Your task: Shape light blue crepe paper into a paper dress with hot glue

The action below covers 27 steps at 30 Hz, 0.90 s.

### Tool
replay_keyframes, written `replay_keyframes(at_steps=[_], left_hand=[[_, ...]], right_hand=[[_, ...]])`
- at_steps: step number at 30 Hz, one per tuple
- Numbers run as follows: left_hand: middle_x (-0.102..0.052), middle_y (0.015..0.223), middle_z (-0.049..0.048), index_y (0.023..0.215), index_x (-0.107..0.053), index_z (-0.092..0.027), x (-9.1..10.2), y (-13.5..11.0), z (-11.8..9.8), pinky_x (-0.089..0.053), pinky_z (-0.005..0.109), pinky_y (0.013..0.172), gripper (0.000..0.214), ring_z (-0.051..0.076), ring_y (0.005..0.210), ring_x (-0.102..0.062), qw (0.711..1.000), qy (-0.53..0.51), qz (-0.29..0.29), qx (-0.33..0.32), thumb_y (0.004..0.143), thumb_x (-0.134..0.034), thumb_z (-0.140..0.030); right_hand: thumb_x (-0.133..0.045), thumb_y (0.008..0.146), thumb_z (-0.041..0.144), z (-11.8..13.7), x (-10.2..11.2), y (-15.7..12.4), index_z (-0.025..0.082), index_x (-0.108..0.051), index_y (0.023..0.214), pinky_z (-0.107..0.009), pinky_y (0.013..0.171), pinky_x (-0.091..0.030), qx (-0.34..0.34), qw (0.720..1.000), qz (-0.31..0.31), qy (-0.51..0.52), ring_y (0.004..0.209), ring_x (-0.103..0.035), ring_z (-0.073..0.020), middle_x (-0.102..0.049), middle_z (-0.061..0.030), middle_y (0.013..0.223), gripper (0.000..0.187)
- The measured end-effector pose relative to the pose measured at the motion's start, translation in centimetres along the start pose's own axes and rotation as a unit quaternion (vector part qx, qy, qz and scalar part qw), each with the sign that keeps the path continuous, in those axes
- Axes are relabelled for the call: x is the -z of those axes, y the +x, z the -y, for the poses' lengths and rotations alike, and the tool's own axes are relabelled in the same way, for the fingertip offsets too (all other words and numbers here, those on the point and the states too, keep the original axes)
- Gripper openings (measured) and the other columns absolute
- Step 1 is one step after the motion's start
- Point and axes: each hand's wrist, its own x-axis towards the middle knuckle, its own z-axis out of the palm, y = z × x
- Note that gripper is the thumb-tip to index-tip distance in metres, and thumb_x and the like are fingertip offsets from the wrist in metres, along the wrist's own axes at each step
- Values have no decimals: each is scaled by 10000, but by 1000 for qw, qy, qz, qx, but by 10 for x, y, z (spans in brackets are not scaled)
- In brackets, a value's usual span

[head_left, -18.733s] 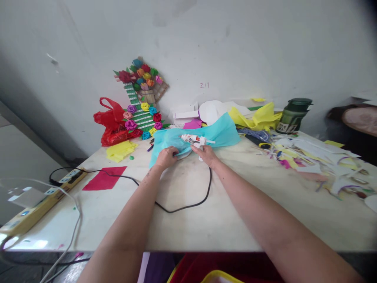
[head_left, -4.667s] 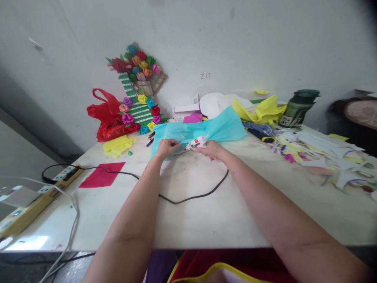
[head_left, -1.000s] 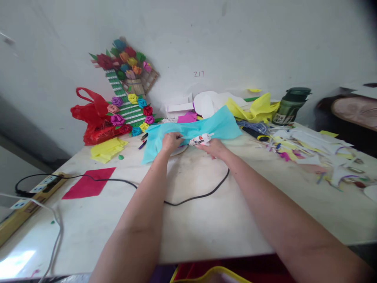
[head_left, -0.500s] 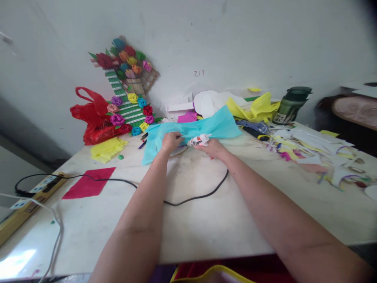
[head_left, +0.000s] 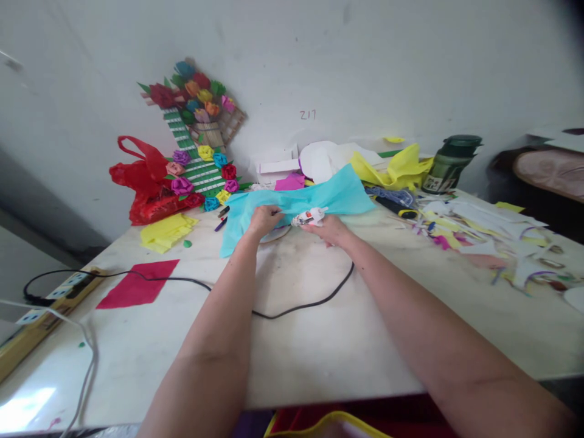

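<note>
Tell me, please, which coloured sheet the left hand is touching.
The turquoise sheet: its near edge meets the left hand, whereas the crimson sheet and yellow sheets lie apart from it.

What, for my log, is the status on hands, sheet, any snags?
Left hand on blue sheet. Right hand holding glue gun. Possible snag: black cord under left forearm.

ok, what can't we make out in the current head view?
Head view, all:
Glue gun handle: hidden by right hand.
White piece: partly covered by turquoise sheet and left hand.
Left hand's exact grip: too small to tell.
Power strip: cut off by left edge.
Green bottle label: too blurred to read.
</note>
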Motion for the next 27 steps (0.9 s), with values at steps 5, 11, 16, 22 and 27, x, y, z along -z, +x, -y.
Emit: replay_keyframes(at_steps=[5, 11, 16, 22, 27], left_hand=[[-419, 487, -32, 599, -606, -147, 0, 1, 2, -261, 214, 497, 230, 94, 523, -377, 1000, 1, 1, -5, 684, -460, -304], [-355, 474, -38, 533, -541, -152, 1, 1, 1, -243, 216, 488, 242, 90, 516, -346, 1000, 1, 6, -7, 685, -443, -313], [-330, 471, -38, 519, -517, -154, 1, 0, 1, -241, 213, 478, 252, 89, 515, -327, 1000, 1, 10, 2, 688, -439, -323], [-303, 462, -40, 505, -494, -162, 3, -1, -2, -225, 220, 472, 271, 86, 496, -307, 1000, -3, 15, 0, 692, -437, -351], [-300, 457, -41, 500, -486, -161, 3, -1, -3, -219, 221, 470, 284, 85, 494, -304, 1000, -5, 16, -3, 699, -437, -359]], right_hand=[[-528, 677, 597, 4, -1, -2, 194, -643, 833, -191, 363, -392, 13, 1000, 8, 2, 377, -482, -86, -567, -7, 578, 446], [-542, 679, 579, 4, 3, -3, 182, -654, 831, -187, 352, -378, -1, 1000, -2, -6, 382, -480, -88, -577, -22, 576, 440], [-583, 651, 567, -1, 4, -2, 194, -654, 887, -193, 326, -391, 26, 998, 17, 47, 377, -457, -77, -601, -33, 660, 446], [-556, 673, 574, -7, 16, -3, 181, -648, 898, -188, 313, -377, 17, 998, -12, 59, 347, -434, -67, -560, -4, 599, 462], [-580, 689, 519, -7, 20, -6, 143, -642, 836, -158, 324, -361, 31, 996, 2, 84, 364, -423, -56, -506, 22, 515, 408]])
